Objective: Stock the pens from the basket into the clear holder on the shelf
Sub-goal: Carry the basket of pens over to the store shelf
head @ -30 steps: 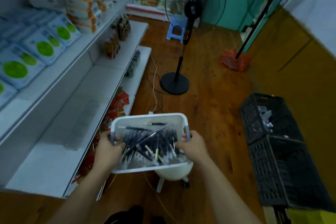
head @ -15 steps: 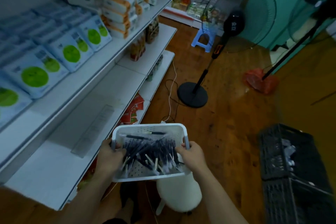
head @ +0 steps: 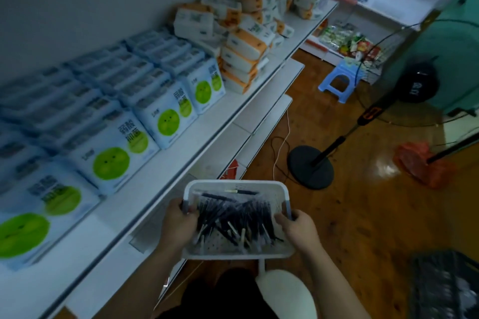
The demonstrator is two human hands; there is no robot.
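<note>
Holding a white perforated basket by its two short ends: left hand curled round the left handle, right hand gripping the right one. Dark pens lie heaped loose inside. Basket is in the air beside the lower shelf, above a white stool. Clear holder is only partly visible on that shelf, just left of the left wrist.
</note>
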